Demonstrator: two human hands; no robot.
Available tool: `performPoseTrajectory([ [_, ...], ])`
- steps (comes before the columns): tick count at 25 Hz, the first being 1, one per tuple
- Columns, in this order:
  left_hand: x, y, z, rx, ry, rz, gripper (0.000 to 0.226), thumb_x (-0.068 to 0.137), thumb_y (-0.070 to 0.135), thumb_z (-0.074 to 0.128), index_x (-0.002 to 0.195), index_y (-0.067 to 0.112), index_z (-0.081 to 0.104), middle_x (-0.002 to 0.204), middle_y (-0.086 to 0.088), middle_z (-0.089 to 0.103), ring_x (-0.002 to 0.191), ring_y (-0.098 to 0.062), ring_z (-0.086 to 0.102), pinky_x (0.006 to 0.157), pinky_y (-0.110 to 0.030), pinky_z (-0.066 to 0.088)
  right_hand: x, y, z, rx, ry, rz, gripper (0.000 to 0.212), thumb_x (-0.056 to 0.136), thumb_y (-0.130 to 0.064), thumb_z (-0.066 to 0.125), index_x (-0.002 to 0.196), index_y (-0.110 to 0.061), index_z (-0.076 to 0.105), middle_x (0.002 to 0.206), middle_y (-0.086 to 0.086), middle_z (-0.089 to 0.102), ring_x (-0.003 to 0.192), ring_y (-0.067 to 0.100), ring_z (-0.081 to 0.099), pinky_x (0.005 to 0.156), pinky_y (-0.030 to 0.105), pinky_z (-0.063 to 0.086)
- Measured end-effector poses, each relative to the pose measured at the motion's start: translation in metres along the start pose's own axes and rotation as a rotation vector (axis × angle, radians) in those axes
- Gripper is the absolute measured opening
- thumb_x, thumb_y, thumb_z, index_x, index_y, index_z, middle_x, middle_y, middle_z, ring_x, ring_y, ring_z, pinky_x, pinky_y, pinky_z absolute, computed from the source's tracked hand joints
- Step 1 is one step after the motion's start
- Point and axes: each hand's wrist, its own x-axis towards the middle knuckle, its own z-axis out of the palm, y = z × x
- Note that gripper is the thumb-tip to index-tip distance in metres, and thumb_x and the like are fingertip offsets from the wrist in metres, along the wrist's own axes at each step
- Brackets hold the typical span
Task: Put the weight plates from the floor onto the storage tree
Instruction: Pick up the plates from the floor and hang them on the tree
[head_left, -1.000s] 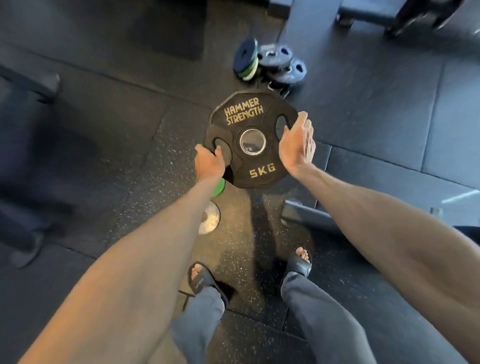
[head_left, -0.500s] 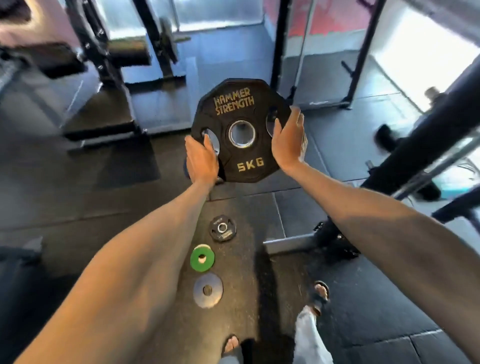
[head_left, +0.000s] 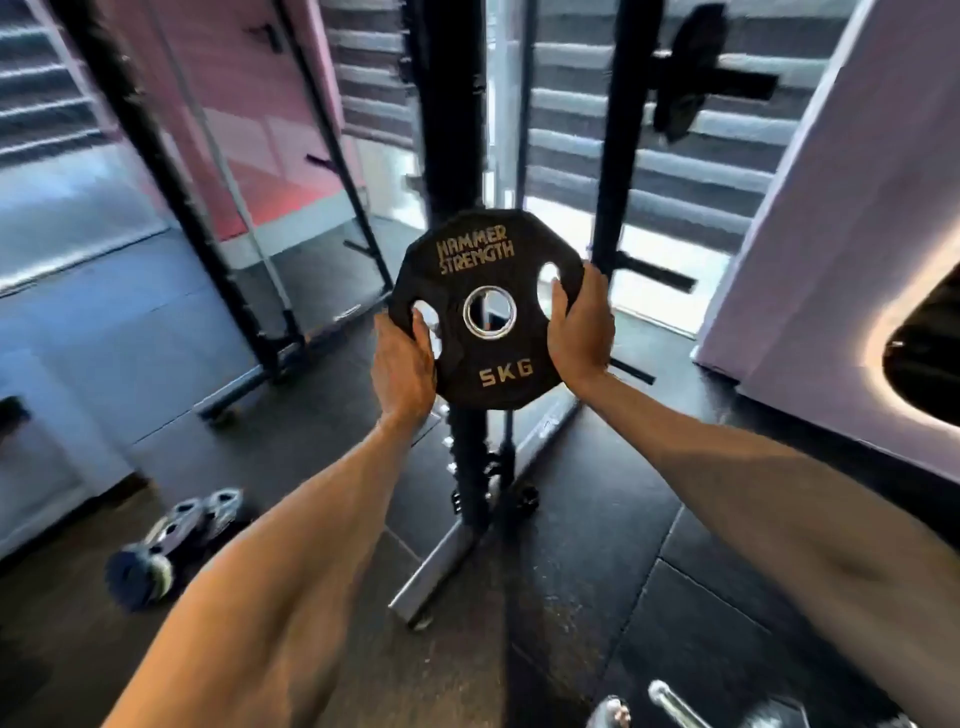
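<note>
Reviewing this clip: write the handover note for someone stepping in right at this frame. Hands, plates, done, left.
Left hand and right hand both grip the 5 kg plate, held upright in front of the black upright post.
Not yet on a peg; one side peg shows just right of it.
More plates lie on the floor, lower left.
Left: hang this plate, then fetch those.

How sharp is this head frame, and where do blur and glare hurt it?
Head view: 5 kg plate and both hands, left and right, readable; floor plates motion-smeared; bright window backlights the rack upright; wide-angle edges bend.
</note>
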Motion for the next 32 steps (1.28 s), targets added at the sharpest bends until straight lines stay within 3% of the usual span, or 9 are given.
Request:
performPoseTrajectory([
  [4, -0.016, 0.074, 0.108, -0.027, -0.155, 0.122, 0.045, 0.102, 0.044, 0.038, 0.114, 0.001, 0.047, 0.113, -0.025, 0.064, 0.101, -0.045, 0.061, 0.079, -0.046, 0.047, 0.063, 0.082, -0.079, -0.068, 0.149, 0.062, 0.039, 0.099, -0.026, 0.053, 0.133, -0.006, 0.052, 0.127, 0.012, 0.06, 0.114, 0.032, 0.059, 0.09, 0.038, 0.047],
  [8, -0.023, 0.154, 0.2, -0.107, -0.277, 0.211, 0.04, 0.102, 0.042, 0.04, 0.108, 0.002, 0.047, 0.103, -0.021, 0.066, 0.092, -0.042, 0.062, 0.071, -0.042, 0.048, 0.124, 0.145, -0.147, -0.072, 0.246, 0.138, 0.037, 0.1, -0.029, 0.051, 0.132, -0.012, 0.052, 0.127, 0.007, 0.06, 0.111, 0.029, 0.061, 0.093, 0.041, 0.05],
  [11, -0.02, 0.2, 0.252, -0.145, -0.311, 0.276, 0.043, 0.101, 0.045, 0.041, 0.106, 0.003, 0.046, 0.099, -0.019, 0.067, 0.086, -0.039, 0.063, 0.073, -0.047, 0.052, 0.16, 0.176, -0.183, -0.073, 0.323, 0.166, 0.037, 0.101, -0.03, 0.049, 0.134, -0.011, 0.051, 0.13, 0.008, 0.059, 0.113, 0.027, 0.06, 0.091, 0.028, 0.045],
  [13, -0.016, 0.226, 0.284, -0.157, -0.337, 0.313, 0.039, 0.101, 0.042, 0.043, 0.105, 0.004, 0.046, 0.091, -0.012, 0.065, 0.079, -0.031, 0.06, 0.069, -0.038, 0.048, 0.182, 0.193, -0.198, -0.092, 0.387, 0.161, 0.038, 0.102, -0.027, 0.05, 0.134, -0.008, 0.052, 0.131, 0.009, 0.059, 0.115, 0.026, 0.059, 0.088, 0.019, 0.038],
  [15, -0.008, 0.245, 0.313, -0.179, -0.359, 0.346, 0.037, 0.101, 0.042, 0.044, 0.104, 0.006, 0.045, 0.084, -0.004, 0.064, 0.074, -0.026, 0.059, 0.067, -0.037, 0.048, 0.204, 0.212, -0.206, -0.106, 0.444, 0.16, 0.038, 0.101, -0.024, 0.051, 0.134, -0.005, 0.052, 0.13, 0.01, 0.06, 0.117, 0.027, 0.059, 0.089, 0.017, 0.038],
  [18, 0.01, 0.267, 0.363, -0.192, -0.38, 0.388, 0.037, 0.1, 0.048, 0.041, 0.099, 0.011, 0.043, 0.084, -0.008, 0.065, 0.078, -0.036, 0.065, 0.068, -0.048, 0.055, 0.242, 0.239, -0.209, -0.133, 0.504, 0.135, 0.038, 0.101, -0.024, 0.052, 0.134, -0.004, 0.052, 0.129, 0.011, 0.061, 0.117, 0.027, 0.059, 0.089, 0.013, 0.037],
  [21, 0.035, 0.287, 0.402, -0.212, -0.416, 0.453, 0.032, 0.101, 0.044, 0.041, 0.098, 0.012, 0.041, 0.082, -0.005, 0.061, 0.073, -0.03, 0.063, 0.065, -0.048, 0.055, 0.281, 0.258, -0.205, -0.158, 0.577, 0.101, 0.037, 0.101, -0.023, 0.053, 0.132, -0.003, 0.053, 0.126, 0.012, 0.062, 0.114, 0.028, 0.06, 0.085, 0.011, 0.034],
  [25, 0.074, 0.316, 0.442, -0.201, -0.401, 0.524, 0.036, 0.102, 0.04, 0.041, 0.105, 0.004, 0.044, 0.084, -0.008, 0.063, 0.073, -0.032, 0.063, 0.06, -0.042, 0.049, 0.332, 0.273, -0.196, -0.177, 0.654, 0.1, 0.036, 0.101, -0.023, 0.052, 0.13, -0.003, 0.054, 0.124, 0.012, 0.062, 0.111, 0.028, 0.06, 0.084, 0.016, 0.037],
  [32, 0.118, 0.348, 0.491, -0.245, -0.332, 0.596, 0.036, 0.103, 0.036, 0.042, 0.107, 0.001, 0.043, 0.087, -0.016, 0.066, 0.073, -0.037, 0.066, 0.054, -0.04, 0.048, 0.414, 0.305, -0.181, -0.123, 0.646, 0.03, 0.036, 0.101, -0.024, 0.05, 0.132, -0.005, 0.052, 0.126, 0.01, 0.061, 0.113, 0.024, 0.059, 0.09, 0.022, 0.044],
])
